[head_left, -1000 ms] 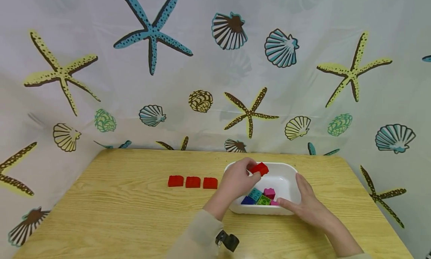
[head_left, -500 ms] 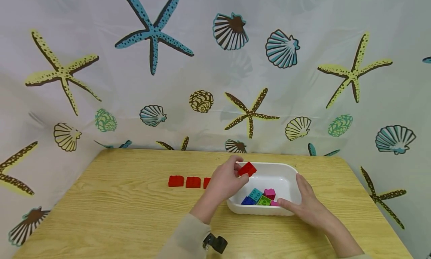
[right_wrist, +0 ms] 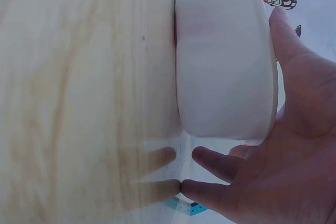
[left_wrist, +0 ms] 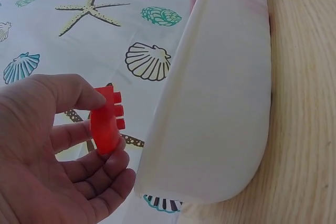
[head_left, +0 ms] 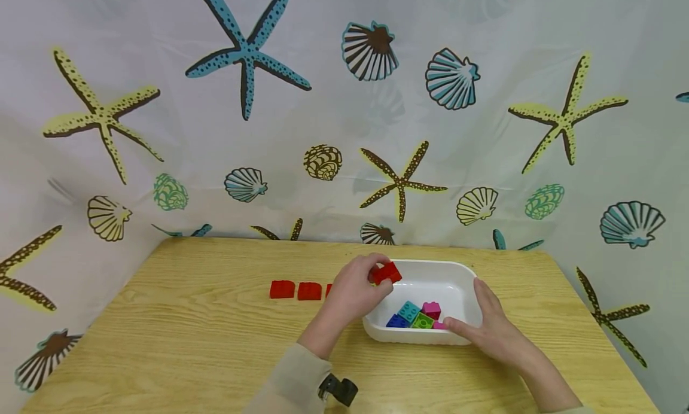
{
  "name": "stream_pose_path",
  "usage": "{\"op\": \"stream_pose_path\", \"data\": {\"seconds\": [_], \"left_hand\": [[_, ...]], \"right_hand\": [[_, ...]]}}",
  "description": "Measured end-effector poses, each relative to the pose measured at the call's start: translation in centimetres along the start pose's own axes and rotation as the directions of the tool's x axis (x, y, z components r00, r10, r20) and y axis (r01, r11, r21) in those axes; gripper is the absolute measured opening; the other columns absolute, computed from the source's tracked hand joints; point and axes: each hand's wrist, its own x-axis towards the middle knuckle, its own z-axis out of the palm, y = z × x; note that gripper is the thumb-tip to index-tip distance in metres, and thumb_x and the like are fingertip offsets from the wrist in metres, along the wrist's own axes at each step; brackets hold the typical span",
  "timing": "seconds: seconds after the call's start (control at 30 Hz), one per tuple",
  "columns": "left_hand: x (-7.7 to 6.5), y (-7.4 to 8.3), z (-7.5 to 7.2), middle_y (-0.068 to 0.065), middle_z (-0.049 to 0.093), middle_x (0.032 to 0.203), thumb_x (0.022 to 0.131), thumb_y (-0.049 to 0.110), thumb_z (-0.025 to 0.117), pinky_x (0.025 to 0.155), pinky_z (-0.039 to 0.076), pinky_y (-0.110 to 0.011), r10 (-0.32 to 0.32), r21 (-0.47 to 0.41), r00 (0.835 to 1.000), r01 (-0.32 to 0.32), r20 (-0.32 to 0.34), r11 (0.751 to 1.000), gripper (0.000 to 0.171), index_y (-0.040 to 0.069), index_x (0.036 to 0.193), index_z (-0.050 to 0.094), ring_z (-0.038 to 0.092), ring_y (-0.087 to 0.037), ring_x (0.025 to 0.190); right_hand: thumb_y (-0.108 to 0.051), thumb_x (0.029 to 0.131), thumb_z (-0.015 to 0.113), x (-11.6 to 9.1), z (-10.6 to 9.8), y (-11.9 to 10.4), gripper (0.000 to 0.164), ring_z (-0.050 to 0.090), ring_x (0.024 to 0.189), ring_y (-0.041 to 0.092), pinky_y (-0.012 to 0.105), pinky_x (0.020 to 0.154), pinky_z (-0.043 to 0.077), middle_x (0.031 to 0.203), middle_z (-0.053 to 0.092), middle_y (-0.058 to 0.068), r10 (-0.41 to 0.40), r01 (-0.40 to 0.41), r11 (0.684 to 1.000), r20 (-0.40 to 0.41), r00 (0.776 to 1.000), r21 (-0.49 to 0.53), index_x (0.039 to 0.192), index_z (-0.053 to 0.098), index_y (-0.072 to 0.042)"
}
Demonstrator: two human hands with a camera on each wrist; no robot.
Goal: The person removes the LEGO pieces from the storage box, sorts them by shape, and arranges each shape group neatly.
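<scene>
My left hand (head_left: 356,288) pinches a red toy building brick (head_left: 389,273) between thumb and fingers, over the left end of a white plastic bin (head_left: 414,336). In the left wrist view the brick (left_wrist: 106,124) shows its studs facing the bin wall. My right hand (head_left: 497,325) rests against the right end of the bin, thumb at the near rim, fingers stretched out. Inside the bin lie a teal brick (head_left: 409,311), a blue brick (head_left: 398,321), a green brick (head_left: 423,321) and a dark pink brick (head_left: 432,310); another pink piece (head_left: 439,325) is partly hidden by my thumb.
Left of the bin, red bricks stand in a row on the wooden table (head_left: 204,330): a leftmost brick (head_left: 282,289), a middle brick (head_left: 309,291), and a third mostly covered by my left hand. A curtain (head_left: 301,121) printed with shells and starfish hangs behind.
My left hand has moved left with the red brick, from over the bin's middle to its left end, covering part of the third brick in the row. My right hand has stayed put.
</scene>
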Motion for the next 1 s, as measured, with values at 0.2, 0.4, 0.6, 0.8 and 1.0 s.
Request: {"op": "stream_pose_path", "data": {"seconds": [0.2, 0.4, 0.6, 0.8, 1.0], "left_hand": [[0.0, 0.0, 0.0, -0.009, 0.07, 0.126, 0.099, 0.017, 0.078, 0.096, 0.063, -0.046, -0.041, -0.029, 0.999, 0.041, 0.002, 0.999, 0.039, 0.011, 0.133, 0.062, 0.065, -0.029, 0.114], [0.1, -0.1, -0.3, -0.01, 0.072, 0.131, 0.1, 0.018, 0.078, 0.098, 0.062, -0.048, -0.021, -0.011, 1.0, 0.021, 0.004, 1.0, 0.054, 0.019, 0.151, 0.061, 0.066, -0.03, 0.117], [0.0, -0.1, -0.6, -0.009, 0.072, 0.126, 0.1, 0.015, 0.078, 0.095, 0.062, -0.047, 0.006, -0.006, 1.0, -0.006, -0.004, 1.0, 0.048, 0.019, 0.146, 0.064, 0.066, -0.032, 0.114], [-0.1, -0.1, -1.0, -0.007, 0.07, 0.118, 0.097, 0.012, 0.079, 0.092, 0.062, -0.043, -0.01, -0.023, 1.0, 0.01, -0.012, 1.0, 0.045, 0.012, 0.137, 0.059, 0.065, -0.026, 0.106], [-0.3, -0.4, -2.0, -0.005, 0.064, 0.111, 0.095, 0.008, 0.082, 0.089, 0.061, -0.041, 0.004, -0.027, 1.0, -0.004, -0.015, 1.0, 0.038, 0.009, 0.126, 0.061, 0.061, -0.026, 0.1]], "right_hand": [[-0.064, 0.098, 0.075, -0.1, 0.0, -0.1, 0.13, 0.007, 0.161, 0.063, 0.079, 0.12, 0.02, 0.179, -0.01, 0.031, -0.005, 0.005, 1.0, 0.0, 1.0, 0.001, 0.174, -0.011, -0.003], [-0.066, 0.097, 0.075, -0.1, -0.1, -0.2, 0.131, 0.006, 0.161, 0.063, 0.08, 0.119, 0.02, 0.179, -0.011, 0.031, 0.014, -0.014, 1.0, 0.005, 1.0, 0.008, 0.174, -0.011, -0.005], [-0.065, 0.098, 0.075, -0.2, -0.1, -0.2, 0.13, 0.006, 0.161, 0.062, 0.08, 0.119, 0.02, 0.179, -0.01, 0.031, 0.009, -0.009, 1.0, 0.004, 1.0, 0.004, 0.174, -0.011, -0.004], [-0.065, 0.098, 0.074, -0.3, -0.1, -0.2, 0.13, 0.005, 0.161, 0.062, 0.08, 0.12, 0.019, 0.179, -0.011, 0.03, 0.006, -0.006, 1.0, 0.006, 1.0, 0.007, 0.174, -0.011, -0.005], [-0.066, 0.098, 0.074, -0.3, -0.1, -0.2, 0.13, 0.006, 0.161, 0.062, 0.08, 0.12, 0.019, 0.179, -0.011, 0.031, 0.006, -0.006, 1.0, 0.005, 1.0, 0.007, 0.174, -0.011, -0.004]]}}
